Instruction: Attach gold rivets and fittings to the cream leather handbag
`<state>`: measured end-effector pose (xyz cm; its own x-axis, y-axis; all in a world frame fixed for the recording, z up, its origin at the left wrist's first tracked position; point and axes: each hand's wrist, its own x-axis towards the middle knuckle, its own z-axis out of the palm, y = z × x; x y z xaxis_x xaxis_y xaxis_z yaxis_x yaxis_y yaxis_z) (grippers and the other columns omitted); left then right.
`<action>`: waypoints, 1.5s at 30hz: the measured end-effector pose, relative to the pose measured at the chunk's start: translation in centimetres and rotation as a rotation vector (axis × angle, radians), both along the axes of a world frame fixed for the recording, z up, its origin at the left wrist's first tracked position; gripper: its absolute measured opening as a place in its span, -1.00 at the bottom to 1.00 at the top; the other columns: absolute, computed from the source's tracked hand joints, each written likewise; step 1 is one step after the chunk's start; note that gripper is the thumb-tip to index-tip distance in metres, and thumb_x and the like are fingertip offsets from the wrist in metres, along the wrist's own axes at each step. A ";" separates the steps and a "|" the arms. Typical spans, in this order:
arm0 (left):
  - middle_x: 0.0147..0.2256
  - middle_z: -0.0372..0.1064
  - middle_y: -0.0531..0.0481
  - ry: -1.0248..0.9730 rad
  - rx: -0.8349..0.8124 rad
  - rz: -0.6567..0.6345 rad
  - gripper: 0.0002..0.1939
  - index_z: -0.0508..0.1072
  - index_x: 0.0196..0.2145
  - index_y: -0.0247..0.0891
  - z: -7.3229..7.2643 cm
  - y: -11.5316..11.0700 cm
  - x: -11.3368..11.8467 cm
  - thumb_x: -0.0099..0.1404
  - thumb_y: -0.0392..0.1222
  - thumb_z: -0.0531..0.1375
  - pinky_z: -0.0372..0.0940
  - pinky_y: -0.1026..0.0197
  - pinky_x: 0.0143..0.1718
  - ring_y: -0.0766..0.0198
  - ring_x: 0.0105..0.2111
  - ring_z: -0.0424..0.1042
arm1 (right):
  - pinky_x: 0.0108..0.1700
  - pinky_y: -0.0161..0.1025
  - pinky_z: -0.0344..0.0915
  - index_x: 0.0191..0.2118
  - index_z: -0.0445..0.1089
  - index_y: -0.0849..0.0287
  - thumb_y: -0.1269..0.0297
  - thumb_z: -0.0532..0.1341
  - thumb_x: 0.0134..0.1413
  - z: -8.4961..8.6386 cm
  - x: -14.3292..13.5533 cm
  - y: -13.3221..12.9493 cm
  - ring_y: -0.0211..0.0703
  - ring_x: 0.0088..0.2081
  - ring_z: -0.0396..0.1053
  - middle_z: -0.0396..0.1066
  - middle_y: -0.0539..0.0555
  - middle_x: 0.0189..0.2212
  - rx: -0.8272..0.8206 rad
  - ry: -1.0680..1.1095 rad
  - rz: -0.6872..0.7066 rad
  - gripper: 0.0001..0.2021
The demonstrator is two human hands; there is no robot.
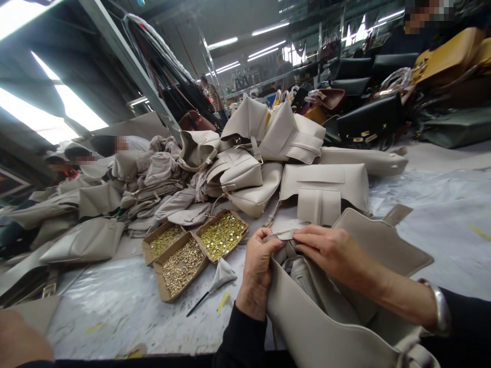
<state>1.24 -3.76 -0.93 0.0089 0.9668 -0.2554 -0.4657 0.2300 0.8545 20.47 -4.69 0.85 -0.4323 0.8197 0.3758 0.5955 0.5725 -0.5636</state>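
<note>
A beige handbag (pixel 307 312) lies open in front of me, its flap (pixel 383 243) spread out to the right and its lining showing. My left hand (pixel 259 266) pinches the far edge of the bag, with thumb and fingers at a pale tab. From the right, my right hand (pixel 337 253) grips the same tab (pixel 286 234) between thumb and fingertips. Whether a small part sits between the fingers cannot be made out. Left of my hands stand cardboard trays (pixel 163 286) of small gold and brass-coloured metal pieces. Beside them lies a thin dark-tipped tool (pixel 207 294) with a pale wrapped end.
Beige bags (pixel 324 179) are heaped across the table's far side and left. Black, green and mustard bags (pixel 448 56) pile up at the back right. Another person's hand (pixel 25 340) rests at the lower left. Plastic sheeting (pixel 115 291) covers the tabletop.
</note>
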 end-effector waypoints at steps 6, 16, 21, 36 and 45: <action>-0.47 0.45 0.10 -0.041 -0.047 -0.043 -0.44 0.28 -0.35 -0.24 0.0 -0.4 0.6 -0.24 -0.32 0.51 0.30 0.32 -0.37 0.33 -0.50 0.41 | -0.01 -0.14 0.42 -0.23 0.69 0.03 0.26 0.25 0.27 -0.3 0.6 1.5 0.00 -0.14 0.54 0.62 0.06 -0.25 -0.344 0.226 0.101 -0.79; -0.44 0.50 0.02 -0.057 -0.081 -0.070 -0.48 0.32 -0.35 -0.25 -0.6 0.0 1.2 -0.24 -0.35 0.49 0.32 0.30 -0.37 0.29 -0.48 0.45 | -0.28 -0.24 0.33 -0.29 0.66 0.12 0.37 0.28 0.10 -1.3 0.8 1.9 -0.12 -0.35 0.47 0.58 0.03 -0.37 -0.319 0.206 0.010 -0.83; -0.43 0.48 0.05 0.003 -0.081 -0.056 -0.49 0.34 -0.35 -0.25 -0.8 -0.3 1.8 -0.22 -0.30 0.50 0.31 0.32 -0.38 0.32 -0.49 0.42 | -0.32 -0.25 0.27 -0.31 0.62 0.15 0.37 0.28 0.14 -1.8 1.0 1.9 -0.17 -0.39 0.43 0.55 0.02 -0.39 -0.231 0.133 0.001 -0.86; -0.41 0.43 0.08 0.220 -0.095 -0.090 -0.60 0.34 -0.30 -0.25 -0.7 -0.7 1.8 -0.08 -0.28 0.42 0.23 0.37 -0.39 0.37 -0.48 0.34 | -0.40 -0.19 0.18 -0.39 0.48 0.24 0.45 0.29 0.16 -2.7 0.2 2.6 -0.14 -0.46 0.39 0.48 0.07 -0.43 0.116 -0.233 0.099 -0.90; -0.35 0.42 0.06 0.212 0.039 -0.067 -0.64 0.36 -0.25 -0.24 -1.8 -1.0 1.7 0.01 -0.29 0.40 0.26 0.36 -0.32 0.36 -0.40 0.35 | -0.42 -0.19 0.11 -0.42 0.49 0.25 0.43 0.35 0.21 -2.1 0.5 2.9 -0.17 -0.47 0.35 0.47 0.07 -0.46 0.063 -0.332 0.242 -0.84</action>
